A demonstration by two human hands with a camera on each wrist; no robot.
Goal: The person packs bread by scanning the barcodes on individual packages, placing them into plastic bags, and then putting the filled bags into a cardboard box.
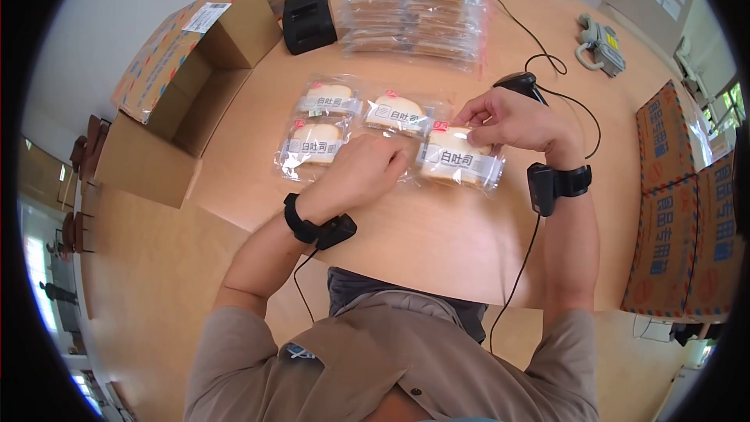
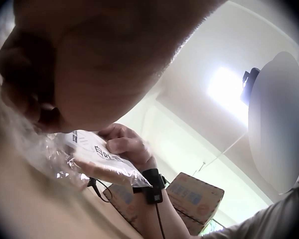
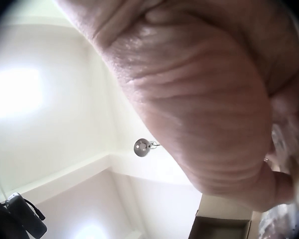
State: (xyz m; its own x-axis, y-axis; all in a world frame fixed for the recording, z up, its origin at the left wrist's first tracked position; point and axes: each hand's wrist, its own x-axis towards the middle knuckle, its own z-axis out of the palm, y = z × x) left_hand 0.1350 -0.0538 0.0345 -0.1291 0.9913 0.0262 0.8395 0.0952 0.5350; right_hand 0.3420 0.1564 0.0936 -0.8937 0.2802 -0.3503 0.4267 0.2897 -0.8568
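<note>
Several clear bags of sliced white bread lie flat on the table in front of me. My right hand [image 1: 512, 121] pinches the top edge of the rightmost bread bag [image 1: 461, 158] between thumb and fingers. In the left wrist view, that bag's near edge is tilted up. My left hand [image 1: 366, 173] is low over the middle of the group, its curled fingers gripping crinkled clear plastic, as the left wrist view shows; the hand covers most of what lies beneath. Past it lies another bread bag [image 1: 397, 112], and two more bags, upper [image 1: 328, 99] and lower [image 1: 314, 143], lie to the left.
A tall stack of bread bags [image 1: 414, 19] stands at the back. On the left, an open cardboard box [image 1: 176, 70] lies beside a black device [image 1: 308, 22]. A scanner [image 1: 519, 82] with a cable, a telephone [image 1: 600, 45] and printed cartons [image 1: 680, 211] are on the right.
</note>
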